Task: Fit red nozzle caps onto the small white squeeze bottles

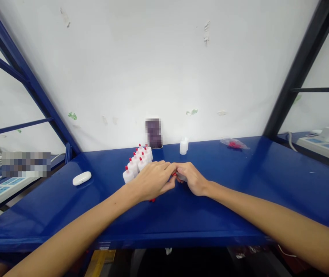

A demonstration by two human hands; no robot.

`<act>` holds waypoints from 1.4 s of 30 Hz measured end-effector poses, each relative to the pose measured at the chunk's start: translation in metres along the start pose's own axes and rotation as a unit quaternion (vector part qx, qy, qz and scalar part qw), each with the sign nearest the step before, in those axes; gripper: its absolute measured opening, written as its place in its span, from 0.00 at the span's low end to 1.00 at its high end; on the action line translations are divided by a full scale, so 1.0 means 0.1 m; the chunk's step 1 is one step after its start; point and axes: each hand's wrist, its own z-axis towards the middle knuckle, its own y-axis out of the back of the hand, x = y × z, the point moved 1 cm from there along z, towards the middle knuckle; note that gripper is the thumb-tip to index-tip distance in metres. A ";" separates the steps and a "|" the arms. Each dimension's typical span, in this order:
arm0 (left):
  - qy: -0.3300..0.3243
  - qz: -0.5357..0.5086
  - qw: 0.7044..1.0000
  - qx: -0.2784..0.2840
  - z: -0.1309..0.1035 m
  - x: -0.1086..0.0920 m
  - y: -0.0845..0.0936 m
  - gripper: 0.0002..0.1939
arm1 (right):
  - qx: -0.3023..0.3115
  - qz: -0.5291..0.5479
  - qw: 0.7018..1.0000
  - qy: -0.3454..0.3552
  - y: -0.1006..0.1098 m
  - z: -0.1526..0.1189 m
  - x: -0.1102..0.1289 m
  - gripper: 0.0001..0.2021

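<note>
Near the middle of the blue table, my two hands meet. My right hand (193, 179) is closed round a small white plastic bottle (182, 177), mostly hidden by the fingers and tilted toward the left. Thumb and fingers of my left hand (156, 177) pinch a small red cap (174, 174) at the bottle's end. Whether the cap is fully seated cannot be made out. Just beyond my left hand stands a cluster of several white bottles (133, 164) with red caps. Several loose red caps (152, 200) show under my left wrist, partly covered.
White bottles without visible red caps (183, 147) stand toward the wall. A clear bag with red pieces (235, 144) lies at the back right. A blurred phone (153, 132) leans on the wall. On the left lies a white rounded case (82, 178). Dark posts (299, 65) flank the table (233, 215).
</note>
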 end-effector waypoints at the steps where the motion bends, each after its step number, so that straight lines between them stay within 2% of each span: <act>1: 0.004 0.005 1.000 0.004 0.01 -0.01 0.00 0.07 | 0.004 -0.017 1.000 0.010 0.01 0.00 0.01 0.14; 4: 0.005 0.025 1.000 0.009 0.04 -0.02 -0.01 0.06 | 0.011 -0.075 0.997 0.018 0.04 0.00 0.06 0.08; 9: -0.044 0.038 0.998 -0.011 0.08 0.00 -0.06 0.05 | 0.025 -0.126 0.992 -0.010 0.07 0.01 0.12 0.03; 15: -0.050 -0.002 0.998 -0.032 0.08 0.02 -0.16 0.05 | 0.015 -0.075 0.997 -0.028 0.07 0.02 0.12 0.03; 22: -0.070 0.016 0.997 -0.032 0.04 -0.05 -0.11 0.07 | 0.015 -0.065 0.998 0.018 0.03 0.01 0.16 0.02; 24: -0.075 0.007 0.997 -0.037 0.01 0.02 -0.03 0.07 | 0.024 -0.051 0.998 0.007 0.02 0.01 0.16 0.01; 26: -0.066 -0.011 0.997 -0.045 -0.04 0.16 0.10 0.08 | 0.028 -0.058 0.998 -0.011 0.02 0.02 0.17 0.06; 29: -0.005 -0.022 0.998 -0.054 -0.17 0.43 0.29 0.09 | 0.011 -0.115 0.992 -0.056 0.02 0.03 0.15 0.11; 31: 0.038 -0.019 0.999 -0.030 -0.26 0.57 0.37 0.08 | -0.005 -0.141 0.986 -0.084 0.03 0.04 0.13 0.12; 35: 0.060 -0.014 0.997 0.035 -0.33 0.65 0.36 0.06 | -0.031 -0.116 0.986 -0.113 0.02 0.06 0.07 0.13; 42: 0.070 0.010 0.995 0.066 -0.33 0.62 0.28 0.08 | -0.020 -0.072 0.983 -0.165 0.05 0.08 -0.05 0.11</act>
